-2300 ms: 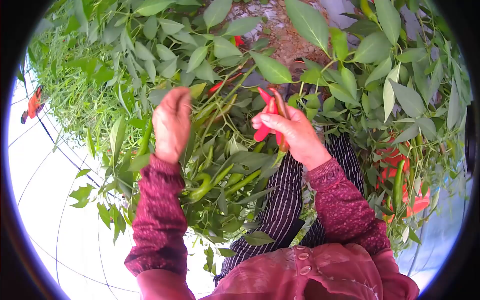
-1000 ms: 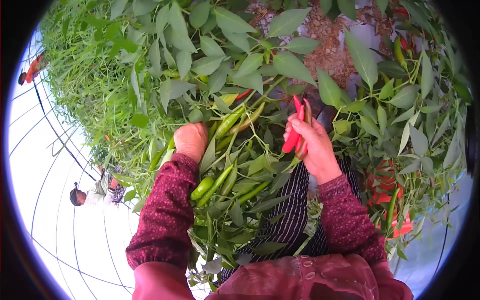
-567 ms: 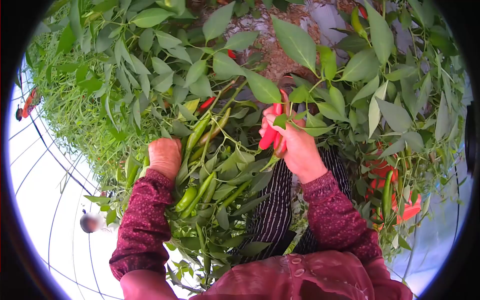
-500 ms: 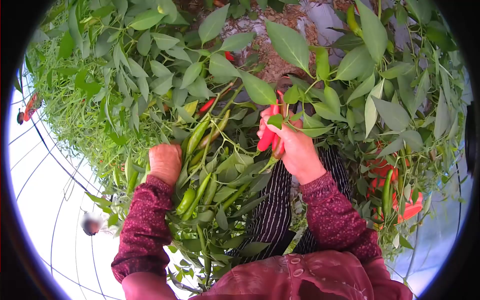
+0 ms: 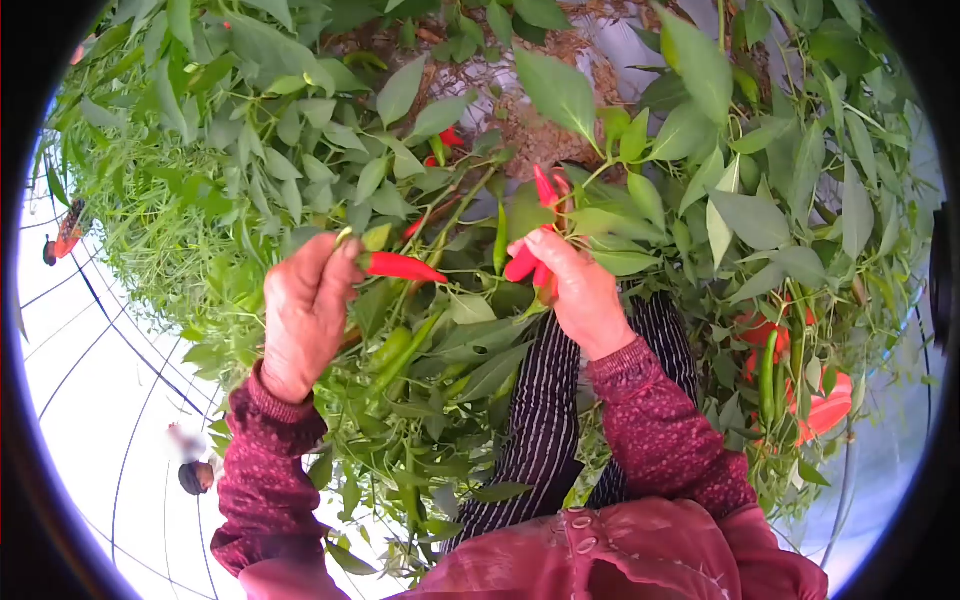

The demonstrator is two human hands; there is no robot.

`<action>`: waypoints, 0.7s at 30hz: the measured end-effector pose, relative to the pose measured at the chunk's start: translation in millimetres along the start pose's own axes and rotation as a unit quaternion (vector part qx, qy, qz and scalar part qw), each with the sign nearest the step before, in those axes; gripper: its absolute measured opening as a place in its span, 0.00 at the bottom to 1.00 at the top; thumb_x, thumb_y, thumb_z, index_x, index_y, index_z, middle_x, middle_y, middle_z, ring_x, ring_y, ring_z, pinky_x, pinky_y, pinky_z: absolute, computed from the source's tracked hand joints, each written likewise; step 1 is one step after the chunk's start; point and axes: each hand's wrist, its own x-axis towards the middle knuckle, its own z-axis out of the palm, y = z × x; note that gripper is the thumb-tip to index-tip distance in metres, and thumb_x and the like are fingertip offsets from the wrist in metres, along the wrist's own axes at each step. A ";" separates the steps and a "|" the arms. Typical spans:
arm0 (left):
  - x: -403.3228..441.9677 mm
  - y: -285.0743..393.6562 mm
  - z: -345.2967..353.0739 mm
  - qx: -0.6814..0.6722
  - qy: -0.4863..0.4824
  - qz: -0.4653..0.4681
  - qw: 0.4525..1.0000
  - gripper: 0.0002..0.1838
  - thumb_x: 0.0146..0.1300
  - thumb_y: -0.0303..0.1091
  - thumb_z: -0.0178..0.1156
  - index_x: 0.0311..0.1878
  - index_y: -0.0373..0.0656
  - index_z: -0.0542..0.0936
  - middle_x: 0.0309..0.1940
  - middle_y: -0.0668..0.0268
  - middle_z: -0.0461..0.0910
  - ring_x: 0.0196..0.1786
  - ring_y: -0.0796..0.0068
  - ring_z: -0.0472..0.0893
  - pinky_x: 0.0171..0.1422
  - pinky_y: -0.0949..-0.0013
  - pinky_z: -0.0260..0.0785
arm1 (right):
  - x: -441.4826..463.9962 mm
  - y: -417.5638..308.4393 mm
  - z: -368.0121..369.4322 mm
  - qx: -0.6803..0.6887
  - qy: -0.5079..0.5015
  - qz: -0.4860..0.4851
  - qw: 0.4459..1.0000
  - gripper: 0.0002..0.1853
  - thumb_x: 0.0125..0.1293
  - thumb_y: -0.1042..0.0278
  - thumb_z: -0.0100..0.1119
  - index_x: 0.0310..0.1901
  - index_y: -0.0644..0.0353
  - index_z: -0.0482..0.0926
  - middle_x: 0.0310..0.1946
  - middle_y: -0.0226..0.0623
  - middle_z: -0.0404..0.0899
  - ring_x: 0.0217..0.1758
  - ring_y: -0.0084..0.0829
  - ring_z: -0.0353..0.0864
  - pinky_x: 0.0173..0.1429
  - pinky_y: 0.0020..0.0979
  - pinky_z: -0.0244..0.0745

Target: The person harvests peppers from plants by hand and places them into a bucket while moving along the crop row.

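Two bare hands among pepper plants, seen from the wearer's head; places are given relative to the bunch of red peppers [image 5: 522,266]. The single red pepper [image 5: 404,267] lies to the left of the bunch and at about the same level. Its long axis runs sideways: the stem end is at the left hand [image 5: 308,312], and the tip points toward the bunch, near it but apart. The left hand is the nearer to this pepper, holding it; the right hand [image 5: 578,290] is on the bunch itself.

Fingers. On the left, thumb and forefinger are pinched together on the stem end, a short piece of green stem showing above them, while the body of the pepper projects free. On the right, the fingers are curled closed around the bunch, thumb laid across it; red ends show on both sides of the grip. Overlap prevents a sure count of the peppers there.

Surroundings. A slender green pepper [image 5: 501,240] hangs just left of the bunch. Red peppers on the plant [image 5: 447,138] show farther from the wearer and to its left. The striped trousers [image 5: 545,425] lie on its wearer-facing side.
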 end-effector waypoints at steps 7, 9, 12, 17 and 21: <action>18.5 20.2 32.8 -0.262 -0.153 -0.137 0.943 0.11 0.69 0.35 0.54 0.37 0.37 0.79 0.21 0.72 0.76 0.22 0.87 0.73 0.26 0.81 0.65 | -4.2 -11.2 2.1 0.007 -0.004 -0.028 1.000 0.11 0.64 0.72 0.55 0.48 0.61 0.72 0.41 0.34 0.76 0.46 0.27 0.76 0.55 0.29 0.70; 23.5 21.8 37.2 -0.262 -0.176 -0.117 0.942 0.11 0.69 0.35 0.54 0.35 0.37 0.79 0.20 0.72 0.76 0.22 0.85 0.73 0.26 0.78 0.66 | -0.7 -10.4 2.8 0.023 -0.029 -0.053 0.998 0.15 0.63 0.72 0.59 0.51 0.61 0.71 0.40 0.31 0.77 0.43 0.22 0.76 0.52 0.26 0.71; 22.4 17.5 50.1 -0.154 -0.164 -0.025 0.974 0.10 0.67 0.33 0.55 0.33 0.37 0.78 0.18 0.65 0.75 0.21 0.78 0.74 0.27 0.71 0.67 | 3.0 -7.3 -1.2 0.020 -0.052 -0.080 0.995 0.21 0.62 0.71 0.62 0.56 0.60 0.69 0.41 0.28 0.77 0.44 0.18 0.74 0.50 0.23 0.71; 10.7 41.6 72.9 -0.155 -0.108 -0.012 0.982 0.08 0.64 0.31 0.56 0.31 0.38 0.76 0.19 0.54 0.72 0.20 0.61 0.73 0.26 0.62 0.65 | 1.2 -20.7 -4.4 -0.164 -0.103 -0.072 0.978 0.27 0.60 0.67 0.66 0.59 0.59 0.66 0.41 0.27 0.74 0.46 0.19 0.72 0.53 0.24 0.68; 14.6 43.6 91.9 -0.261 -0.105 0.012 0.960 0.07 0.64 0.32 0.58 0.40 0.38 0.80 0.22 0.62 0.78 0.22 0.71 0.76 0.31 0.71 0.70 | 4.5 -24.6 -4.6 -0.157 -0.181 -0.041 0.970 0.28 0.56 0.71 0.67 0.58 0.59 0.67 0.44 0.29 0.73 0.46 0.20 0.71 0.49 0.26 0.70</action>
